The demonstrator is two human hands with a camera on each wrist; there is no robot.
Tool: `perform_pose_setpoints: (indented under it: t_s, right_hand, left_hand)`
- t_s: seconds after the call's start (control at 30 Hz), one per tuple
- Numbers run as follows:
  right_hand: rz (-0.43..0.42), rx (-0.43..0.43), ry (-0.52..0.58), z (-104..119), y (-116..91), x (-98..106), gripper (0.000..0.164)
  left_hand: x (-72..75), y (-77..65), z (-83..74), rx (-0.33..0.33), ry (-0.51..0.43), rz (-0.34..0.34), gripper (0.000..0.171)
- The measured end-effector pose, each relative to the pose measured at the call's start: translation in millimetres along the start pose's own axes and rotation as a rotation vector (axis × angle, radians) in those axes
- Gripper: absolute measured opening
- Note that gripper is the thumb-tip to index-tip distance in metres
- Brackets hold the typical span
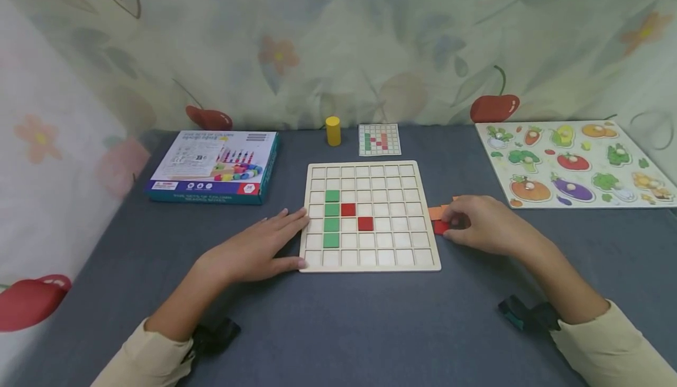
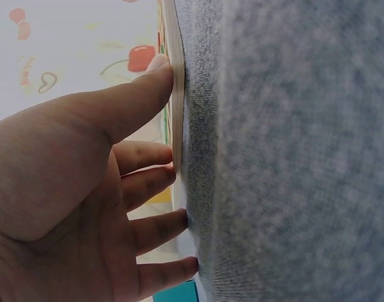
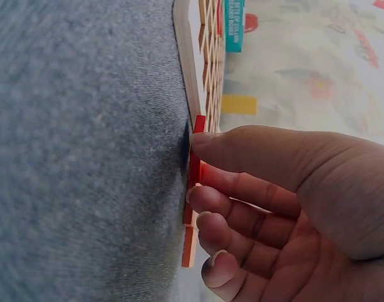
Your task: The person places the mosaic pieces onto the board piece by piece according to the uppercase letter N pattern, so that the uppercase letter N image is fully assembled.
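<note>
A pale wooden grid board (image 1: 388, 263) lies on the dark cloth, with several green tiles (image 1: 331, 225) in one column and two red tiles (image 1: 365, 224) in its cells. Along the board's left edge rests my left hand (image 1: 256, 249), fingers spread and fairly straight, with thumb and fingertips touching the rim. Just past the right edge, my right hand (image 1: 486, 225) pinches a red tile (image 3: 196, 157) between thumb and index finger. Beside it lie orange tiles (image 1: 436, 213) and, in the right wrist view, another red tile (image 3: 188, 212), partly hidden by the fingers.
Behind the board are a small pattern card (image 1: 379, 140) and a yellow cylinder (image 1: 333, 131). A boxed toy set (image 1: 211, 167) sits at the back left. A vegetable puzzle board (image 1: 576, 164) lies at the back right. A printed curtain (image 1: 338, 40) hangs behind.
</note>
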State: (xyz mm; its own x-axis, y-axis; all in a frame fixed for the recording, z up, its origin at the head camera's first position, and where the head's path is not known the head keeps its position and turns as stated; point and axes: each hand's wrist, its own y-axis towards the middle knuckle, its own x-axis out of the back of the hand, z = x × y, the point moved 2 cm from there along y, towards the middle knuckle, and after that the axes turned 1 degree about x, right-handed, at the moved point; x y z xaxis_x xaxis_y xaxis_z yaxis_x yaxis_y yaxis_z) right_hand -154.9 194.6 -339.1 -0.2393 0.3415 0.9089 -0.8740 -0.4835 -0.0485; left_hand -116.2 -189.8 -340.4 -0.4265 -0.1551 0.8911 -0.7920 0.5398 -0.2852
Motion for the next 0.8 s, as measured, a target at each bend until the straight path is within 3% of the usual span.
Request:
perform_pose_setpoints:
  t_s: [0.33,0.8]
  right_hand:
    - [-0.013,0.016,-0.015,6,1,6,0.021]
    - [0.032,0.108,0.059,49,23,-5,0.013]
  left_hand:
    - [1.1,-0.5,-0.7,0.003,0.000,0.002,0.087]
    - [0.4,0.0,0.2,0.006,-0.010,0.002,0.087]
